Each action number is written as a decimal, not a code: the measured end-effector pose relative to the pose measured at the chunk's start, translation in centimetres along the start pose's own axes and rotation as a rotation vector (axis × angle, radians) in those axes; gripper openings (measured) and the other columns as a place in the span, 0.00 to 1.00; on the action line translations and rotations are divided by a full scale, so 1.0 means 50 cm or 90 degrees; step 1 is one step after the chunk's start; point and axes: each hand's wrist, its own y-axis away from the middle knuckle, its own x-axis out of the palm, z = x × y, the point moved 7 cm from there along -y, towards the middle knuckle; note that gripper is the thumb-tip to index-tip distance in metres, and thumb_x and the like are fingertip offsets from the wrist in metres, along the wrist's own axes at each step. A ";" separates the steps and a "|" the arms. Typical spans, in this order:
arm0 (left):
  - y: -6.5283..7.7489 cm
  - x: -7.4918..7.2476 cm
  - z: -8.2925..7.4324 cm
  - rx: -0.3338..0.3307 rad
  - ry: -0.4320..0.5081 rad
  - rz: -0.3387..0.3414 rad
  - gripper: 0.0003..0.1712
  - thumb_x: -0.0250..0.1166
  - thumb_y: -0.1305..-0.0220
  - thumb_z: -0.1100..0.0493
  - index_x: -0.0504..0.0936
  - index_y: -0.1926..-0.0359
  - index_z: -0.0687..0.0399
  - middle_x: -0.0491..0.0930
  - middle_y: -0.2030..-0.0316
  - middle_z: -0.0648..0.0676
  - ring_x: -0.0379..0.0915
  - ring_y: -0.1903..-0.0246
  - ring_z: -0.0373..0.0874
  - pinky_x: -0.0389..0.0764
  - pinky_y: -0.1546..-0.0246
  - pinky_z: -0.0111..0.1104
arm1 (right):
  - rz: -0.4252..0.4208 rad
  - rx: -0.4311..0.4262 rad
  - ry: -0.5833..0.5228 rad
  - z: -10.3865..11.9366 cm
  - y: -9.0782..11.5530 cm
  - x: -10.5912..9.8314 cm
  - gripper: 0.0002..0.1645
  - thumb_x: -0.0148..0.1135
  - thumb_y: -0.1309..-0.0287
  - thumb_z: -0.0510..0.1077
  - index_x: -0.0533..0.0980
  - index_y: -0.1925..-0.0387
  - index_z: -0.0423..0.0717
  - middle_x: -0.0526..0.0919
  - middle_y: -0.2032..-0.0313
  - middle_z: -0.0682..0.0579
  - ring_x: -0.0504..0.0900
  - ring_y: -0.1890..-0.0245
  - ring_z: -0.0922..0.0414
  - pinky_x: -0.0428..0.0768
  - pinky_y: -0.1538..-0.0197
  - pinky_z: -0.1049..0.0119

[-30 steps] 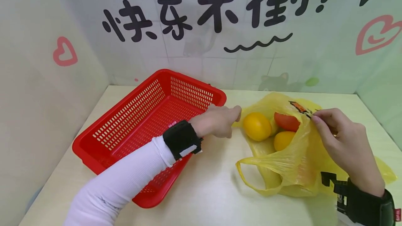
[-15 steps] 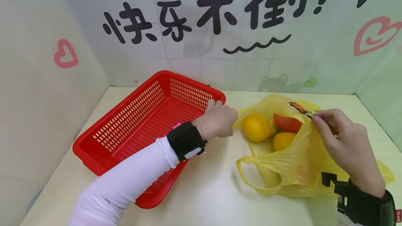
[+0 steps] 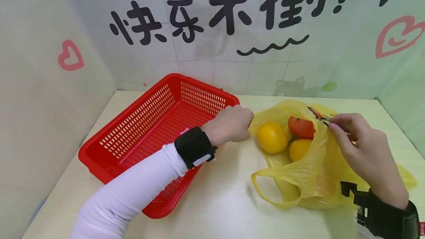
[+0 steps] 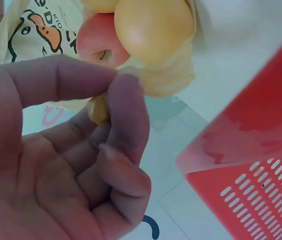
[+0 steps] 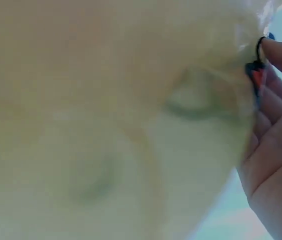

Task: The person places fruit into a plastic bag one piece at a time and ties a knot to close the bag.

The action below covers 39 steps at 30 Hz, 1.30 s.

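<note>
A yellow plastic bag (image 3: pixel 332 172) lies on its side, its mouth facing the red basket. Inside the mouth sit a yellow-orange round fruit (image 3: pixel 272 137), another such fruit (image 3: pixel 300 149) and a red fruit (image 3: pixel 301 127) with a short stem. My left hand (image 3: pixel 231 124) pinches the far left edge of the mouth; in the left wrist view a crumpled yellow bit of bag (image 4: pixel 99 109) shows between thumb and fingers. On the other side, my right hand (image 3: pixel 363 150) pinches the printed upper edge between thumb and forefinger. Bag film (image 5: pixel 106 125) fills most of the right wrist view.
A red perforated basket (image 3: pixel 124 124) stands at the left, partly under my left forearm. One bag handle loop (image 3: pixel 265 196) lies at the front on the pale table (image 3: pixel 212 209). A printed cloth wall (image 3: pixel 212 73) closes the back.
My left hand has curled its fingers in on the bag's edge. The mouth has shifted slightly, showing more of the red fruit. My right hand keeps its pinch in nearly the same place.
</note>
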 end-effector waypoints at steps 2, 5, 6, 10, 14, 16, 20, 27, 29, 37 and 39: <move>0.000 0.001 0.003 -0.006 0.008 0.004 0.07 0.64 0.35 0.59 0.79 0.58 0.56 0.65 0.77 0.51 0.61 0.82 0.44 0.62 0.80 0.25 | -0.014 -0.011 0.019 0.018 0.002 -0.008 0.18 0.63 0.38 0.36 0.74 0.47 0.36 0.84 0.53 0.38 0.74 0.60 0.81 0.65 0.60 0.95; -0.001 0.003 0.005 -0.014 0.020 0.013 0.07 0.62 0.33 0.58 0.80 0.58 0.57 0.64 0.78 0.52 0.59 0.84 0.43 0.61 0.81 0.25 | -0.053 -0.063 0.048 0.063 0.008 -0.027 0.22 0.61 0.34 0.48 0.75 0.47 0.35 0.81 0.53 0.39 0.73 0.59 0.66 0.65 0.61 0.87; -0.002 0.003 0.005 -0.018 0.023 0.017 0.08 0.61 0.32 0.58 0.79 0.58 0.57 0.64 0.78 0.52 0.58 0.84 0.43 0.61 0.81 0.25 | -0.065 -0.089 0.054 0.081 0.011 -0.032 0.24 0.60 0.33 0.52 0.77 0.49 0.35 0.81 0.56 0.40 0.71 0.61 0.62 0.66 0.62 0.82; -0.003 0.000 0.005 -0.023 0.021 0.022 0.10 0.63 0.33 0.57 0.78 0.55 0.58 0.64 0.77 0.52 0.57 0.84 0.43 0.61 0.81 0.25 | -0.024 -0.198 0.048 0.146 0.026 -0.021 0.36 0.42 0.32 0.69 0.81 0.60 0.43 0.83 0.64 0.51 0.69 0.63 0.63 0.68 0.59 0.77; -0.004 -0.002 0.004 -0.020 0.015 0.024 0.14 0.67 0.36 0.58 0.77 0.53 0.58 0.65 0.75 0.53 0.60 0.82 0.43 0.64 0.80 0.24 | 0.174 -0.253 0.059 0.175 0.062 0.055 0.16 0.62 0.38 0.61 0.80 0.58 0.57 0.82 0.59 0.64 0.76 0.60 0.65 0.76 0.55 0.72; -0.004 -0.001 0.003 -0.019 0.005 0.027 0.16 0.69 0.38 0.58 0.76 0.52 0.58 0.67 0.73 0.53 0.63 0.80 0.44 0.67 0.78 0.24 | 0.308 -0.232 0.068 0.169 0.086 0.107 0.20 0.71 0.46 0.57 0.79 0.53 0.59 0.81 0.51 0.61 0.79 0.51 0.61 0.78 0.48 0.63; -0.002 0.001 0.001 0.001 -0.048 0.020 0.18 0.70 0.39 0.58 0.77 0.50 0.57 0.72 0.69 0.53 0.69 0.75 0.45 0.71 0.75 0.24 | 0.538 -0.142 0.061 0.140 0.132 0.201 0.34 0.78 0.56 0.55 0.77 0.46 0.56 0.78 0.40 0.51 0.77 0.41 0.48 0.75 0.40 0.45; 0.006 -0.010 0.000 0.021 -0.132 -0.037 0.14 0.67 0.36 0.57 0.81 0.52 0.59 0.74 0.71 0.53 0.68 0.77 0.44 0.71 0.78 0.25 | 0.787 -0.108 -0.003 0.139 0.188 0.272 0.24 0.78 0.57 0.51 0.81 0.54 0.63 0.83 0.60 0.68 0.75 0.65 0.68 0.77 0.57 0.66; 0.007 -0.012 0.005 0.010 -0.134 -0.040 0.13 0.66 0.36 0.57 0.81 0.53 0.59 0.73 0.73 0.53 0.68 0.78 0.44 0.71 0.79 0.25 | 0.801 -0.119 -0.015 0.143 0.190 0.270 0.17 0.76 0.55 0.46 0.83 0.60 0.62 0.82 0.66 0.70 0.72 0.70 0.70 0.75 0.62 0.71; 0.008 -0.006 0.016 0.006 -0.082 -0.022 0.18 0.63 0.33 0.57 0.74 0.46 0.60 0.73 0.68 0.55 0.68 0.75 0.44 0.72 0.77 0.25 | 0.745 -0.178 -0.106 0.158 0.178 0.248 0.17 0.64 0.40 0.40 0.73 0.83 0.55 0.56 0.83 0.69 0.55 0.84 0.73 0.57 0.78 0.79; 0.008 -0.005 0.015 0.014 -0.071 -0.027 0.17 0.60 0.31 0.58 0.72 0.46 0.59 0.72 0.69 0.55 0.67 0.77 0.45 0.71 0.79 0.25 | 0.750 -0.194 -0.136 0.164 0.180 0.243 0.16 0.60 0.34 0.45 0.73 0.80 0.54 0.60 0.83 0.70 0.57 0.83 0.75 0.61 0.77 0.80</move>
